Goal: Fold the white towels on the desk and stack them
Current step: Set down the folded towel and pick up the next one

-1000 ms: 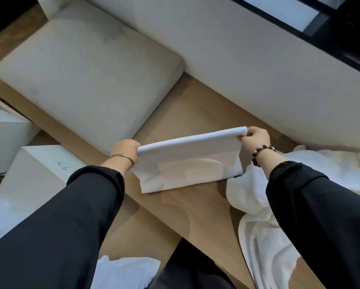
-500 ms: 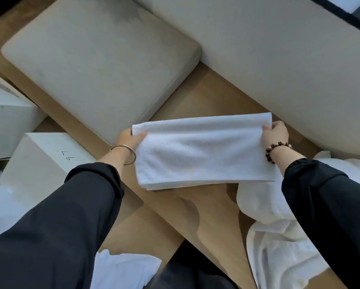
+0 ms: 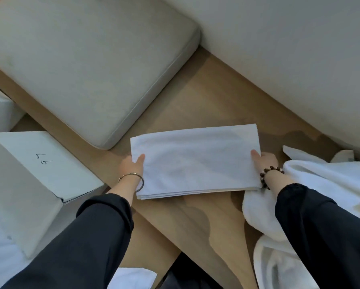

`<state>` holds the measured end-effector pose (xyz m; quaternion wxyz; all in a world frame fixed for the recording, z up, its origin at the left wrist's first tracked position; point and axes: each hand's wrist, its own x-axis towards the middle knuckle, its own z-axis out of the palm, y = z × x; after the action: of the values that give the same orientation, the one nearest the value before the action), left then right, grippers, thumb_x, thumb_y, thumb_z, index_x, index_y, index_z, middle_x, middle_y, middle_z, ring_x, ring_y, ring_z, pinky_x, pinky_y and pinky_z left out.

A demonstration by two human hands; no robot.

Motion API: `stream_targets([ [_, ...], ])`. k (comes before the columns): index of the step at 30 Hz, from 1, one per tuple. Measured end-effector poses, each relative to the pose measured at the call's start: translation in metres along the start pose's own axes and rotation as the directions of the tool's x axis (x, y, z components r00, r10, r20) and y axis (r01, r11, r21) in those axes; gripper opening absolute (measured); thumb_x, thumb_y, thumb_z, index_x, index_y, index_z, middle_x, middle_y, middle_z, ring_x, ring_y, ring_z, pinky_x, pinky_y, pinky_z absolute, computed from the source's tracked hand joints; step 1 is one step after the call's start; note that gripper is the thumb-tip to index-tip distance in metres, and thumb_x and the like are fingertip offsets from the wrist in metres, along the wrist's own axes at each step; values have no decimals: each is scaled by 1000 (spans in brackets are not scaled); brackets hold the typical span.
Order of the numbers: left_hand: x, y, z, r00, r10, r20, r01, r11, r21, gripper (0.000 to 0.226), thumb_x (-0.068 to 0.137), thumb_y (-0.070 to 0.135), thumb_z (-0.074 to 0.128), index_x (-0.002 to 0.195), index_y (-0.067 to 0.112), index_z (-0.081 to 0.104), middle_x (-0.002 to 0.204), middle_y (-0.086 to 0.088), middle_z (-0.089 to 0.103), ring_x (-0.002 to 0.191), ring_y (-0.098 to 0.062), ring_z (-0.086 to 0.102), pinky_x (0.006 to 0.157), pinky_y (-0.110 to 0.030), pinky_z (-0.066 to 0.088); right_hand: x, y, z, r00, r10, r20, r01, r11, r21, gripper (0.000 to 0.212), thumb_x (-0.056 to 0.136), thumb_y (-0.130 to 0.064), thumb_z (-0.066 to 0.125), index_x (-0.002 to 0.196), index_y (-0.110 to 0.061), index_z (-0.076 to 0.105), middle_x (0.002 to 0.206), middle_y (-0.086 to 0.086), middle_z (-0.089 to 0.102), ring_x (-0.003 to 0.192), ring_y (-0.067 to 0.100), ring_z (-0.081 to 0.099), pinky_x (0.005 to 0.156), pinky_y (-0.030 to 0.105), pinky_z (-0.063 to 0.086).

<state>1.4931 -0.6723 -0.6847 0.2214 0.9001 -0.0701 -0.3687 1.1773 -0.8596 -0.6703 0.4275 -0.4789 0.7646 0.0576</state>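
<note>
While flat on desk [image 3: 206, 105], folded towel [image 3: 195, 161] in left hand [image 3: 131, 165]; right hand [image 3: 265, 159] too

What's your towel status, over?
Left hand, right hand each pinch an end of folded towel. Towel level, low over desk. Loose white cloth heaped by right wrist.

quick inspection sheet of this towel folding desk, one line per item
surface: wooden desk, bare wood at centre
job's things: folded towel held level, low over the desk; unfolded towels heaped at right
clutter: grey cushion far left; white box with handwriting, left
hands: left hand and right hand each pinch a short edge of the folded towel
cables: nothing seen
surroundings: pale wall behind the desk
</note>
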Motion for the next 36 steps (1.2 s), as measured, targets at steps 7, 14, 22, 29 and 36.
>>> stream_targets([
  [7,-22,2,10,989,40,-146,-40,999,2,35,99,34,44,110,3,55,111,-17,62,100,-34,57,76,-33,38,-5,-3,5,977,-113,-182,73,974,-213,45,103,-31,30,118,7,51,116,27,57,107,40,54,82,39,42],
  [14,-21,-5,16,983,69,-168,-47,990,134,31,97,26,50,122,10,43,119,-14,58,102,-35,56,79,-40,44,3,10,15,967,-142,-210,97,973,-209,34,103,-29,33,110,1,46,103,25,59,82,32,53,68,35,38],
  [22,-55,28,70,555,766,325,-714,239,658,64,92,21,41,151,24,17,159,-5,6,146,-27,3,111,-58,4,-30,-11,51,532,-845,59,630,348,-695,61,83,-4,50,142,-6,37,151,18,30,140,34,26,113,52,5],
  [29,-28,6,119,614,687,389,-661,179,728,61,88,54,-4,136,35,-36,141,5,-47,133,-19,-40,104,-56,-22,18,27,60,736,-677,-4,426,469,-774,64,92,-46,19,151,-27,2,160,3,-6,146,19,-8,111,57,-2],
  [36,-40,18,112,644,620,448,-679,194,708,62,94,52,6,144,32,-24,152,2,-33,137,-22,-35,108,-58,-12,5,21,62,795,-605,48,405,471,-783,64,94,-46,17,151,-27,-6,158,4,-15,145,21,-14,112,57,-5],
])
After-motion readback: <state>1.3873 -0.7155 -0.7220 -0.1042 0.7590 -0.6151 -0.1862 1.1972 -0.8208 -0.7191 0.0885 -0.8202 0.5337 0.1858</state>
